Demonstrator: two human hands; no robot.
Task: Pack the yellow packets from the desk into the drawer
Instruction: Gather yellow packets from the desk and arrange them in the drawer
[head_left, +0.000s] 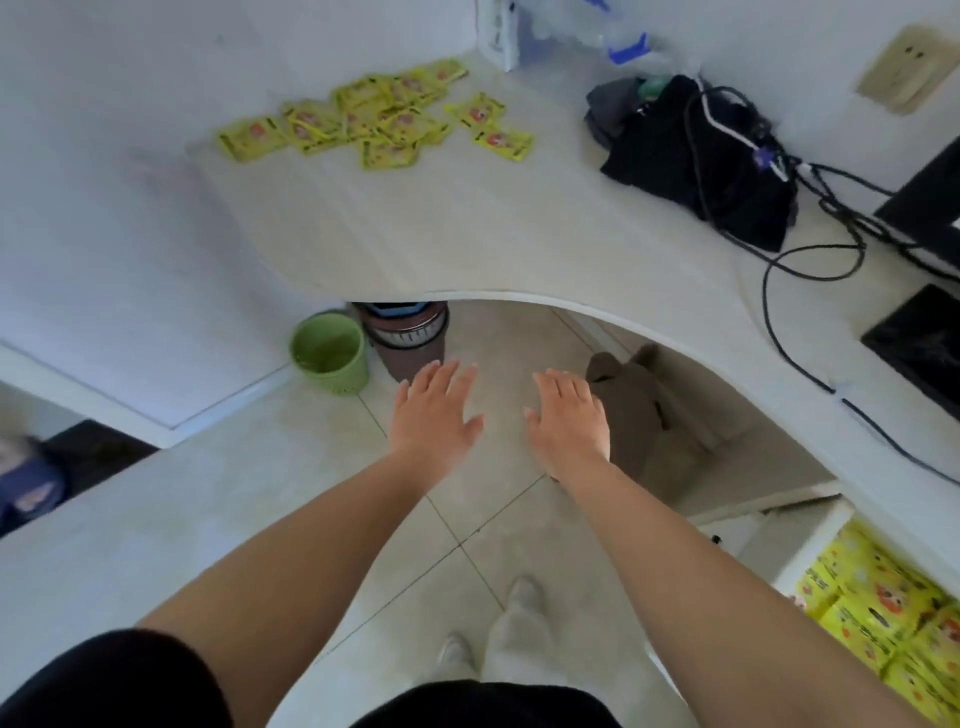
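Several yellow packets (363, 122) lie scattered at the far left corner of the pale curved desk (467, 234). An open white drawer (826, 540) at the lower right holds several more yellow packets (893, 618) stacked in rows. My left hand (434, 413) and my right hand (571, 421) are stretched out side by side, palms down, fingers apart and empty. They hover over the floor in front of the desk's curved edge, well short of the packets on the desk.
A black bag (691, 156) with tangled cables (810, 291) sits on the right of the desk, next to dark devices (919, 343). Under the desk stand a green waste bin (330, 353), a brown canister (408, 332) and a brown stool (631, 410). A white partition (130, 208) runs along the left.
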